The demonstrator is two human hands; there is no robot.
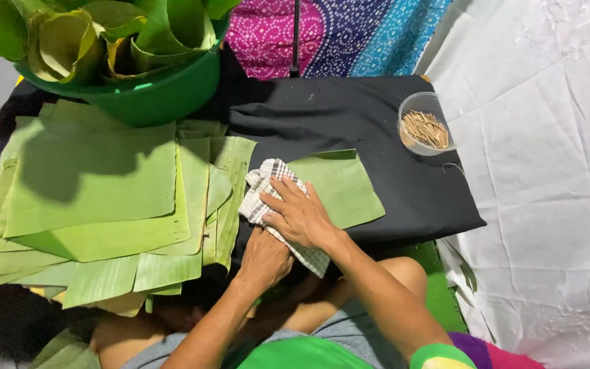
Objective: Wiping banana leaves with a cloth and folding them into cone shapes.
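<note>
Checked cloth point(268, 195) sits on the single leaf piece point(339, 188) on the black board point(349, 113). Your right hand point(302, 217) presses it, fingers spread flat. Left hand point(262, 260) looks curled at the cloth's lower edge, grip unclear. Leaf stack point(97, 198) just beside.

I see a round green plastic tub point(165, 96) of curled leaves, a clear plastic cup point(423, 109) of thin wooden sticks, and a white sheet point(548, 171) beside them.
</note>
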